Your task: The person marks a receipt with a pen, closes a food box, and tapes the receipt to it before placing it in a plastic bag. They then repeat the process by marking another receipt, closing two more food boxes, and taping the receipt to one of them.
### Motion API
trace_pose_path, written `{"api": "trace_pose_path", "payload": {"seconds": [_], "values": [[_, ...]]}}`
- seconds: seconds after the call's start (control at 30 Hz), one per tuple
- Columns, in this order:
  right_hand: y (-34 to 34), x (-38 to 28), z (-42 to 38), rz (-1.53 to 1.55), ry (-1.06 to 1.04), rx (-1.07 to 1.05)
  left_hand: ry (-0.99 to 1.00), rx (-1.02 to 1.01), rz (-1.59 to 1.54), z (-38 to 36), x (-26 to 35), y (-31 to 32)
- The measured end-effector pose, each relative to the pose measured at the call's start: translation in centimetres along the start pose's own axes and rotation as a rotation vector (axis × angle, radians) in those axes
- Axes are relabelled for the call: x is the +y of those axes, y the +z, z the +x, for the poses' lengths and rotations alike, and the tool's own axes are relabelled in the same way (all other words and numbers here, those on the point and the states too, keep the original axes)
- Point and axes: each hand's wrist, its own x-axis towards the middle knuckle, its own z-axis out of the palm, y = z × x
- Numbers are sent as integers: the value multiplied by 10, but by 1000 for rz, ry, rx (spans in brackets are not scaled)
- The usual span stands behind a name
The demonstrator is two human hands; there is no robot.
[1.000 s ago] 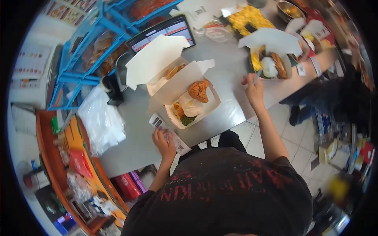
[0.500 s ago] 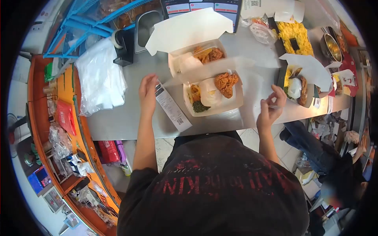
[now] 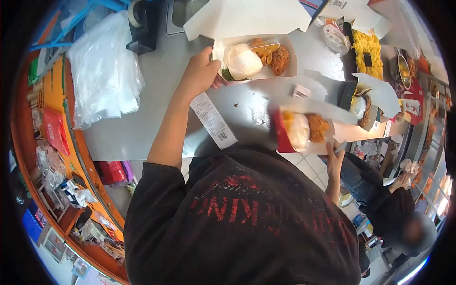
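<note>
Fingers (image 3: 216, 62) of the left hand (image 3: 197, 70) are closing on the near-left corner of an open white cardboard box (image 3: 293, 59), gap only as wide as the wall; box is sitting just beyond the far end of the long white printed paper receipt (image 3: 212, 118). It's holding a smooth white mound (image 3: 243, 61), brown fried chicken (image 3: 280, 60) and a bit of dark green garnish (image 3: 226, 74); its lid is standing open on the far side. Right hand (image 3: 334, 159) is curling its fingers round the right end of a second open box, red-and-white cardboard (image 3: 281, 135), right of the receipt, by the table's near edge. That one's blurring; exact finger placement can't be told. It's carrying a pale mound (image 3: 298, 130) and browned chicken (image 3: 317, 127). Receipt is lying flat on the grey metal table (image 3: 118, 142). Clear plastic bags (image 3: 107, 71) are lying left of the receipt; black tape dispenser (image 3: 145, 33) is standing beyond it, to the left. Black tray of shredded yellow food (image 3: 368, 50) is sitting well right of the receipt, farther back. Another person in dark clothing (image 3: 387, 209) is working well right of it.
</note>
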Motion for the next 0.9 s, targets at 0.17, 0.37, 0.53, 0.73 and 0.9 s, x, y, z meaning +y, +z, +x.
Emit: {"api": "trace_pose_path", "payload": {"seconds": [0.17,0.37,0.53,0.73,0.9], "values": [[-33,40,-18,73,49,172,57,9,19,-6,19,-2],[-13,34,-10,116,-1,104,138,26,114,-26,51,2],[19,57,-6,53,-172,214,90,35,56,-19,18,-9],[70,19,1,-36,-246,213,316,378,441,-25,-9,23],[85,23,14,10,-136,185,511,92,292,-43,1,43]]}}
